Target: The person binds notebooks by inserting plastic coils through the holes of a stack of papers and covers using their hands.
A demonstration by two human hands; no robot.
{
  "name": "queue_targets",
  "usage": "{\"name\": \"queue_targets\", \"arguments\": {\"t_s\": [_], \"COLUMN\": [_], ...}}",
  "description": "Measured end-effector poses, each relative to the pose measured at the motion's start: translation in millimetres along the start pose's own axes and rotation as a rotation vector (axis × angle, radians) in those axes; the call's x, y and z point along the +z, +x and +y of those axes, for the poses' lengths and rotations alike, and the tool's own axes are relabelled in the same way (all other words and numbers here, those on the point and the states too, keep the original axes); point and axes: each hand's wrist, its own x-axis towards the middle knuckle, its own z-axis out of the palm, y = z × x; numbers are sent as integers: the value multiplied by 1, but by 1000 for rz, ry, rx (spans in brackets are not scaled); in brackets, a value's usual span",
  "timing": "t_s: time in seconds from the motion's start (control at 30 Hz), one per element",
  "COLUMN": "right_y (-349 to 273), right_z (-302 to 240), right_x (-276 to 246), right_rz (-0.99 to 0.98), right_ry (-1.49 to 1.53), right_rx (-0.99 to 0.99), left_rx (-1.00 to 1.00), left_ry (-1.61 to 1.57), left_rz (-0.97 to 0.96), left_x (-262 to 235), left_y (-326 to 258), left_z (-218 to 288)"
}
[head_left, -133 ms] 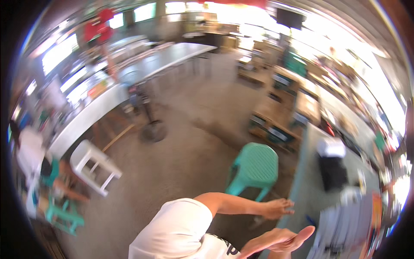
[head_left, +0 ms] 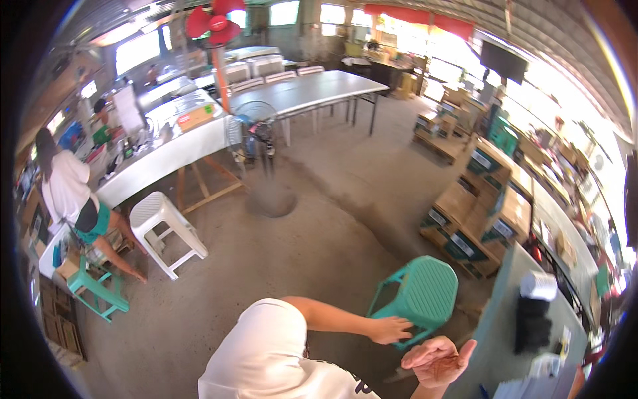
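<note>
Two hands, both empty as I see it: left hand [head_left: 391, 330] reaches out, fingers spread, touching the near edge of the green stool [head_left: 423, 292] as if to pull it; right hand [head_left: 438, 360] hovers palm-up, loosely curled, by the grey bench [head_left: 505, 332]
</note>
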Motion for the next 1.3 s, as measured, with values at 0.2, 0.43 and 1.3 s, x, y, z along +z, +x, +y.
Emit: {"name": "queue_targets", "arguments": {"t_s": [0.2, 0.43, 1.3], "right_y": [172, 352, 1197], "right_z": [132, 191, 521], "right_x": [-169, -256, -188], "right_rz": [448, 779, -213], "right_ry": [-39, 30, -644], "right_rx": [229, 523, 880], "left_rx": [-857, -1221, -2075], "left_ry": [-73, -231, -607], "left_rz": [102, 359, 1411], "left_x": [-108, -170, -318], "left_y": [-291, -398, -695], "left_z": [-176, -268, -489]}}
